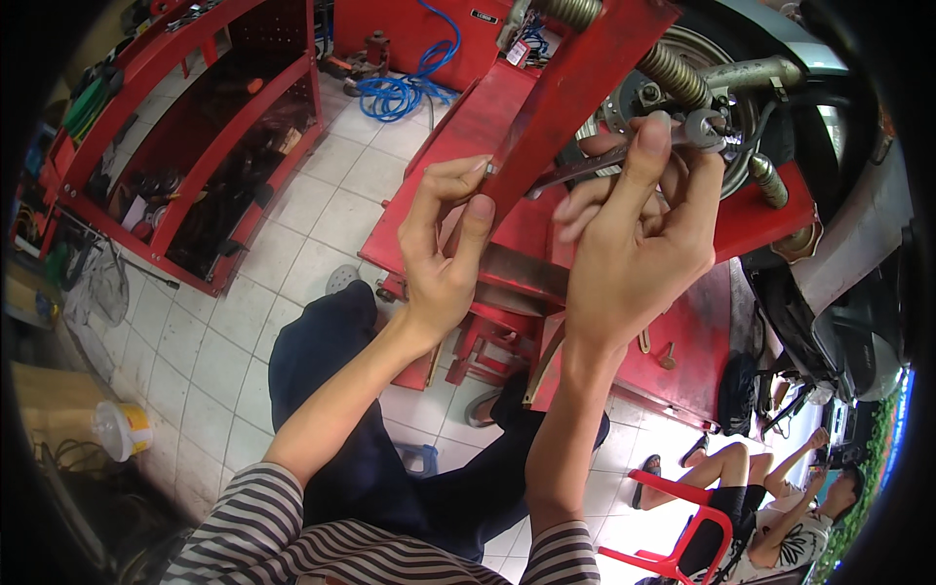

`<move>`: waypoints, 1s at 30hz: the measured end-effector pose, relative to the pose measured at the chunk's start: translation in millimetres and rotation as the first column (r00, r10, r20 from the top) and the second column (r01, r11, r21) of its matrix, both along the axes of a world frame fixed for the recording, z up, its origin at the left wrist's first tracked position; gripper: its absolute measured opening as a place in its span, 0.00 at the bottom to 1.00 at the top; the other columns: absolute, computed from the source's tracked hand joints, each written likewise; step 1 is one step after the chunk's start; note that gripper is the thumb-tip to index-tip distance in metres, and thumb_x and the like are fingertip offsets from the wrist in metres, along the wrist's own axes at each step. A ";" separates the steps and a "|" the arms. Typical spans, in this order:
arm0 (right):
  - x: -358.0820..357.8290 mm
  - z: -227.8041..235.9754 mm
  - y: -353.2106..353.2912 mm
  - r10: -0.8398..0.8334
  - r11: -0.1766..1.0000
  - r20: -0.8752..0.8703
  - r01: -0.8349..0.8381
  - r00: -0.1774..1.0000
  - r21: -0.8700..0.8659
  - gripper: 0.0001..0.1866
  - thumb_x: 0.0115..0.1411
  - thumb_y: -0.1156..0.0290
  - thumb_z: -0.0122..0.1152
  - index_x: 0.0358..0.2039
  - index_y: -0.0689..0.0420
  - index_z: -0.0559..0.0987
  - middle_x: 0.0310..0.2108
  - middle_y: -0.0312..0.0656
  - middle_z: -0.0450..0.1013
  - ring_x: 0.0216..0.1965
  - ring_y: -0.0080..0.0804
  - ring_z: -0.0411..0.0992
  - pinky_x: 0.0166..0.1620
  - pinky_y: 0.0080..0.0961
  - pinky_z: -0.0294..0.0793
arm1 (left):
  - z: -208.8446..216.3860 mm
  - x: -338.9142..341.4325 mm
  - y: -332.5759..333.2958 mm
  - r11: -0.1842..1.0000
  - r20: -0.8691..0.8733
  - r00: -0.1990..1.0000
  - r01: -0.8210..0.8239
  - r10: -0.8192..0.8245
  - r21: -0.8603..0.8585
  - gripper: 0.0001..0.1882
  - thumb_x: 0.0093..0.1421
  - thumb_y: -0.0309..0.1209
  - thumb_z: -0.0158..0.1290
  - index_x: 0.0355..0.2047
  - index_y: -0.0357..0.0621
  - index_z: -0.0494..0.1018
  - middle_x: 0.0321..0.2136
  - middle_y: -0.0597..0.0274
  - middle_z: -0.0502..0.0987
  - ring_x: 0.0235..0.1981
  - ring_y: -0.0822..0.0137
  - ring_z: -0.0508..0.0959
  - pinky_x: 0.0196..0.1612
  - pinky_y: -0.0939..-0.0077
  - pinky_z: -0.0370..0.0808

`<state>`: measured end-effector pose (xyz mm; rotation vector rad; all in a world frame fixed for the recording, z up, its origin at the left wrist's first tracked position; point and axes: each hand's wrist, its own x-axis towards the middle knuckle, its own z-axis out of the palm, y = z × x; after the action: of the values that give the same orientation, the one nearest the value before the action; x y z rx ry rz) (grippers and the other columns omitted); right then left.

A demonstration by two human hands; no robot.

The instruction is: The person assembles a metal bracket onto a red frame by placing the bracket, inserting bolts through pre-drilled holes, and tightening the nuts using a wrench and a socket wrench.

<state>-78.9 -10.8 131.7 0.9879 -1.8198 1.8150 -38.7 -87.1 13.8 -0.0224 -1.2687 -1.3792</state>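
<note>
My right hand (639,229) is closed around a silver wrench (600,166), thumb along its shaft. The wrench's jaw (704,130) is at a fastener beside the coil spring and wheel of a raised vehicle. My left hand (441,249) is at the left edge of a slanted red steel beam (575,93). Its fingers are curled, and a small shiny bit shows at the index fingertip, too small to name. Beyond the wrench lies a rusty coil spring (680,73), with a second, smaller spring (768,180) to the right.
A red lift platform (673,366) stands below my hands. To the left is a red tool rack (268,146); a blue hose (395,93) lies coiled behind. A white bucket (124,431) stands at lower left. A person (770,507) sits on a red chair (673,561) at lower right.
</note>
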 end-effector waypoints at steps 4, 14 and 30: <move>0.0 -4.3 -2.6 0.027 0.996 -0.040 -0.030 0.999 -0.084 0.13 0.69 0.66 0.50 0.39 0.66 0.69 0.26 0.46 0.75 0.15 0.22 0.72 0.15 0.13 0.67 | -1.3 -1.5 -1.9 1.000 0.015 1.000 -0.010 0.011 -0.027 0.12 0.67 0.29 0.50 0.45 0.32 0.67 0.48 0.52 0.71 0.50 0.65 0.73 0.54 0.70 0.71; 8.1 8.4 -3.5 -0.071 0.997 0.008 0.070 0.997 0.022 0.12 0.69 0.68 0.51 0.35 0.67 0.68 0.24 0.45 0.76 0.13 0.25 0.74 0.14 0.16 0.65 | 9.7 2.6 2.0 0.994 0.007 1.000 0.030 -0.030 0.108 0.15 0.65 0.32 0.53 0.46 0.34 0.67 0.47 0.51 0.74 0.49 0.62 0.75 0.54 0.69 0.71; 4.3 -48.2 34.4 -0.099 0.993 -0.550 0.050 0.830 -0.103 0.10 0.70 0.69 0.45 0.39 0.63 0.60 0.29 0.56 0.74 0.15 0.39 0.75 0.19 0.23 0.73 | 4.2 2.4 -7.9 0.999 0.017 0.999 -0.048 0.049 -0.021 0.10 0.63 0.27 0.55 0.41 0.31 0.72 0.43 0.52 0.76 0.44 0.65 0.78 0.46 0.74 0.74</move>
<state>-74.6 23.6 83.4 1.2331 -1.3851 1.3482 -36.2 -95.0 17.9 0.0063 -1.2899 -1.3273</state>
